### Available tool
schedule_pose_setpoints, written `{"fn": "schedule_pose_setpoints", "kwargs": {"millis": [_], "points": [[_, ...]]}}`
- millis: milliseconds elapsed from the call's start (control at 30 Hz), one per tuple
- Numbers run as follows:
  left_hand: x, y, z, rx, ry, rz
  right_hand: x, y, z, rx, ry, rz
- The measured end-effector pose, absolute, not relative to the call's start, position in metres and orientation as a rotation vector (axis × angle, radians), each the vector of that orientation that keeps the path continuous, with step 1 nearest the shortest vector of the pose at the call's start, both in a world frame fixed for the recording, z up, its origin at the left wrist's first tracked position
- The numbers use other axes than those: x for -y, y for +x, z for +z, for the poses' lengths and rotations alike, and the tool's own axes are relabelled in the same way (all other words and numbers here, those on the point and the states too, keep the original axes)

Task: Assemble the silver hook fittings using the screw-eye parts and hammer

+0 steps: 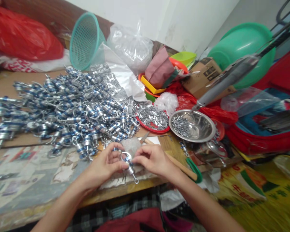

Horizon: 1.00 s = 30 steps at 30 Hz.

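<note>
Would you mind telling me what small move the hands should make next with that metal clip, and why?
Probably lay the blue-and-silver clip on the pile of clips to the left. Both the left hand and right hand pinch it, it looks like the piled ones, and that pile lies close beyond the left hand.

Two hands show, the left hand (106, 162) and the right hand (151, 158), sharing one metal clip (130, 165) at six o'clock. One heap of clips (62, 106) lies at ten o'clock, too many to count, perhaps hundreds. One steel bowl (192, 126) at three, one red plate (152, 121), one green basket (85, 40) at eleven, one green basin (244, 48) at two.
</note>
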<state>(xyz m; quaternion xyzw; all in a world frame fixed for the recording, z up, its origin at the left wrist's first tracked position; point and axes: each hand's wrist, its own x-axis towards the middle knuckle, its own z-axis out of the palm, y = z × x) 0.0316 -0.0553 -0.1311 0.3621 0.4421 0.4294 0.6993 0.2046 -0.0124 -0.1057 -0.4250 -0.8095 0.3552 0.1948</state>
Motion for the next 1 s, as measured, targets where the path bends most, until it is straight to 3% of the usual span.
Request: {"fn": "schedule_pose_setpoints", "kwargs": {"millis": [133, 300, 467, 600, 700, 833, 1000], "points": [[0.055, 0.032, -0.131, -0.987, 0.804, 0.950, 0.002, 0.201, -0.107, 2.255, -1.221, 1.234], [0.056, 0.031, -0.131, -0.972, 0.804, 0.966, 0.005, 0.191, -0.117, 2.302, -1.036, 0.890], [0.057, 0.031, -0.132, -0.973, 0.793, 0.956, 0.015, 0.196, -0.120, 2.182, -0.993, 0.767], [0.057, 0.031, -0.130, -0.998, 0.782, 0.952, 0.010, 0.233, -0.121, 2.033, -1.208, 0.486], [0.056, 0.031, -0.130, -0.995, 0.785, 0.952, 0.001, 0.270, -0.132, 2.294, -1.483, 0.282], [0.056, 0.032, -0.130, -0.990, 0.781, 0.963, 0.001, 0.289, -0.137, 2.451, -1.619, 0.326], [0.057, 0.032, -0.131, -1.002, 0.799, 0.960, 0.030, 0.279, -0.106, 2.240, -1.282, 0.339]]}}
